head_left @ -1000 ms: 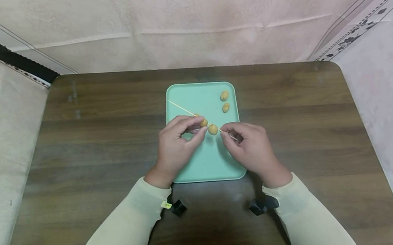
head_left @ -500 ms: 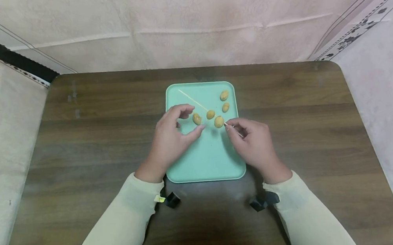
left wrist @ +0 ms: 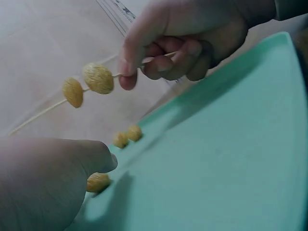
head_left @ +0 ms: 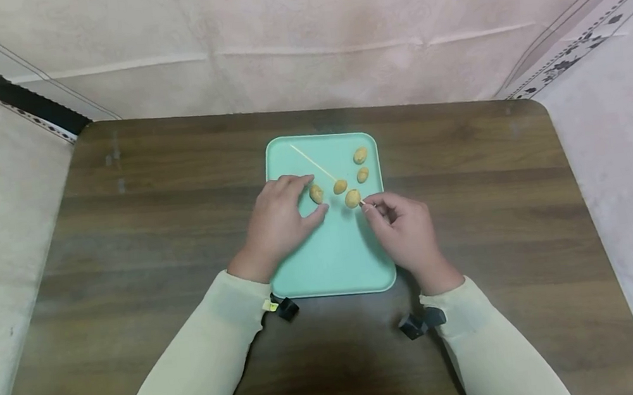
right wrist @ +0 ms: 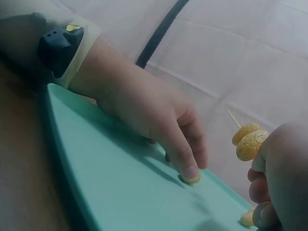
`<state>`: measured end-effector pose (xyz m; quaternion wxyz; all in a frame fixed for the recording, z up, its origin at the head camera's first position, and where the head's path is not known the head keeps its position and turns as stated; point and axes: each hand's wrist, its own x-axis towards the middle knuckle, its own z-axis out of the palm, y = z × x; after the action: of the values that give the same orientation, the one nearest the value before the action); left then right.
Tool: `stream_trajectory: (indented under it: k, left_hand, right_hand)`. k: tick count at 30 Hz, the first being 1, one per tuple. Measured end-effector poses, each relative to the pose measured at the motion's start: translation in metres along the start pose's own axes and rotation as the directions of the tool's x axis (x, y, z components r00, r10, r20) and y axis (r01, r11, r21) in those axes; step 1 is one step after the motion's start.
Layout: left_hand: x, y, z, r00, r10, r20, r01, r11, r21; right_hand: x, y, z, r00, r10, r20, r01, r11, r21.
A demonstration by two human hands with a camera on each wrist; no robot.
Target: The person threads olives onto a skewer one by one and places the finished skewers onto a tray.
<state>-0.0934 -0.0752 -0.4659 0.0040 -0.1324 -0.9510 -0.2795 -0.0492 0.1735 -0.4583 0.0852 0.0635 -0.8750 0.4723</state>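
Note:
My right hand (head_left: 402,224) pinches a thin wooden skewer (head_left: 313,163) near its lower end, between thumb and fingertips. Two wrinkled yellow-brown balls are threaded on it: a larger ball (head_left: 353,198) close to the fingers and a smaller ball (head_left: 340,186) just beyond. The skewer's bare tip slants up and to the left, above the tray. My left hand (head_left: 276,223) reaches over the tray's left side, its thumb and fingers spread either side of a loose ball (head_left: 316,193). In the right wrist view, a fingertip overlaps that loose ball (right wrist: 191,178).
The mint-green tray (head_left: 333,253) lies on a brown wooden table (head_left: 154,238). Two more loose balls, an upper one (head_left: 360,155) and a lower one (head_left: 362,174), sit at its upper right. Pale cloth (head_left: 301,33) hangs beyond the table's far edge.
My left hand has let go of the smaller ball on the skewer, opened, then lowered around the loose ball. The right hand has carried the skewer slightly up and right.

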Motion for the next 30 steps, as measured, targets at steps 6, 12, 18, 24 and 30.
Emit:
stream_trajectory:
  k: [6, 12, 18, 24, 30]
  left_hand:
    - [-0.004, -0.002, 0.006, 0.998, 0.037, -0.048, -0.035, 0.999, 0.040]
    - [-0.004, -0.003, 0.007, 0.995, 0.058, -0.079, -0.056, 0.998, 0.028]
    - [-0.004, -0.003, 0.000, 0.989, 0.010, -0.145, -0.044, 0.971, -0.234]
    - [-0.002, -0.006, -0.010, 0.976, -0.173, -0.135, 0.024, 0.693, -0.720]
    - [0.002, -0.009, -0.016, 0.955, -0.267, -0.127, -0.001, 0.426, -0.905]
  right_hand:
    - [-0.002, 0.003, 0.004, 1.000, -0.002, -0.003, 0.002, 1.000, 0.019]
    - [-0.001, 0.006, 0.007, 1.000, 0.007, -0.021, -0.007, 0.999, 0.033]
    - [-0.001, 0.006, 0.007, 1.000, 0.022, -0.023, -0.021, 0.999, 0.037]
    - [-0.001, 0.006, 0.008, 1.000, 0.026, -0.007, -0.026, 0.999, 0.046]
    - [-0.001, 0.006, 0.008, 1.000, 0.021, -0.013, -0.021, 0.999, 0.046]
